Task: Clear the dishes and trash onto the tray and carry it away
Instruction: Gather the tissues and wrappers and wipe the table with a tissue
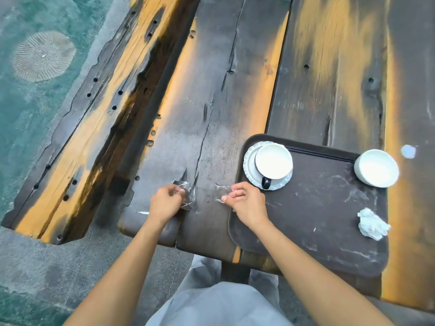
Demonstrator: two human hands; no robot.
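Clear plastic scraps are pinched in both hands on the table [211,102]: left hand [164,204] on the left wrapper [187,192], right hand [244,204] on the right wrapper [220,195]. The tray [313,222] lies just rightward, nearer the right hand.

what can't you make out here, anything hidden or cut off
Head view, the only one:
- Clear wrappers: see-through and partly under the fingers of the left hand and right hand; shape and grip unclear.
- Cup and bowl: insides glare white, contents unreadable.
- Pale spot on the table: too small to identify.
- Tray: near left corner hidden by the right forearm.
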